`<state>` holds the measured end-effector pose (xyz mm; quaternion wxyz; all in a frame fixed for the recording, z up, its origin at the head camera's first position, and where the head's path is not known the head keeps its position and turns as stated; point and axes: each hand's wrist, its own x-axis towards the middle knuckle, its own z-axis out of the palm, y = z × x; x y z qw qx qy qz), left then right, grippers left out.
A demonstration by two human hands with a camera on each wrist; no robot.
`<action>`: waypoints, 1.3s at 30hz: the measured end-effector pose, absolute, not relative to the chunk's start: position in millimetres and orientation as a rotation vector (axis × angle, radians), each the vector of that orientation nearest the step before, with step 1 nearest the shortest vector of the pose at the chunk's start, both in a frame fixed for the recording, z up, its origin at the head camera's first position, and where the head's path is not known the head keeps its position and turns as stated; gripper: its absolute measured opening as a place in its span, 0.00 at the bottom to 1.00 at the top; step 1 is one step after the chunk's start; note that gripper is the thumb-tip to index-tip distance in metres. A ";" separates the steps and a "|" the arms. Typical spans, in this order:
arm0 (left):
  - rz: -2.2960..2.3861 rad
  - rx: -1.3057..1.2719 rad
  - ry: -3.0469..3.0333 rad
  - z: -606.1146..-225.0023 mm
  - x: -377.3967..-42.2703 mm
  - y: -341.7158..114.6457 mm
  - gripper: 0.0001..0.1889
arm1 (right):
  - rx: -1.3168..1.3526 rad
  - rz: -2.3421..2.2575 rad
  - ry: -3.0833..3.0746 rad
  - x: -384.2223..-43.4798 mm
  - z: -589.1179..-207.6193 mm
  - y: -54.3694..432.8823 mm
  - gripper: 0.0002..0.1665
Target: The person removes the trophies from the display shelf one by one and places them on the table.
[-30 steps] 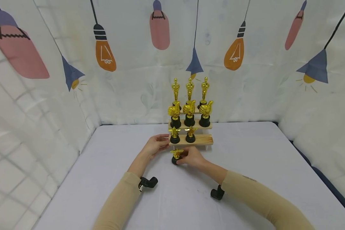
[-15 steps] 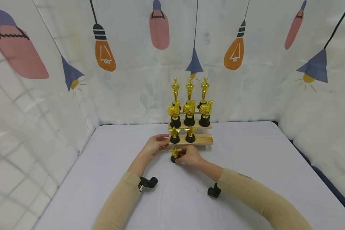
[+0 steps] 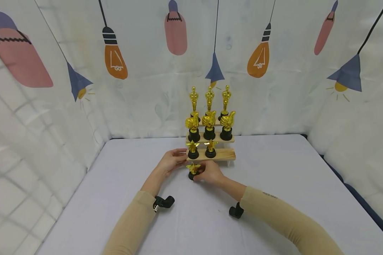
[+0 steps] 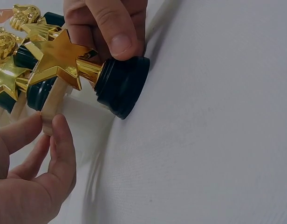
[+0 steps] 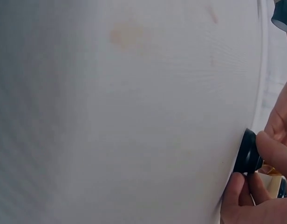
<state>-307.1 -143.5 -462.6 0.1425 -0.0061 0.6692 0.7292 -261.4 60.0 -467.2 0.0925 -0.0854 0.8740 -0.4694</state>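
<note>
A small gold star trophy (image 3: 192,168) with a black base is in front of a tiered wooden display stand (image 3: 226,154). My right hand (image 3: 211,173) pinches it by the base (image 4: 125,86), the thumb lying along the base in the left wrist view. In the right wrist view the same base (image 5: 247,154) sits between thumb and fingers, close to the white cloth. At the stand's left end, my left hand (image 3: 171,163) pinches the edge of the lowest board (image 4: 52,109) between thumb and fingers. Two more star trophies (image 3: 210,150) occupy that board's left and middle; bare wood shows at its right.
Three thumbs-up trophies (image 3: 209,124) line the middle tier, and three gold figure trophies (image 3: 209,101) fill the top one. A white cloth covers the table (image 3: 274,184). Behind the stand hangs a white curtain (image 3: 140,102) printed with lamps. Each wrist carries a black camera (image 3: 169,202).
My right hand has shifted slightly left and towards the stand, carrying the star trophy with it. The left hand stays at the board's end.
</note>
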 end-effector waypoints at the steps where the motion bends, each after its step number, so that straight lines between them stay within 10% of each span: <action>1: 2.106 -0.018 1.927 -462.8 -307.3 -143.5 0.23 | -0.251 -1.397 2.590 -261.5 -467.1 60.3 0.23; 39: 2.067 -0.027 1.954 -461.0 -306.8 -144.1 0.24 | -0.383 -1.478 2.540 -246.1 -431.7 109.4 0.18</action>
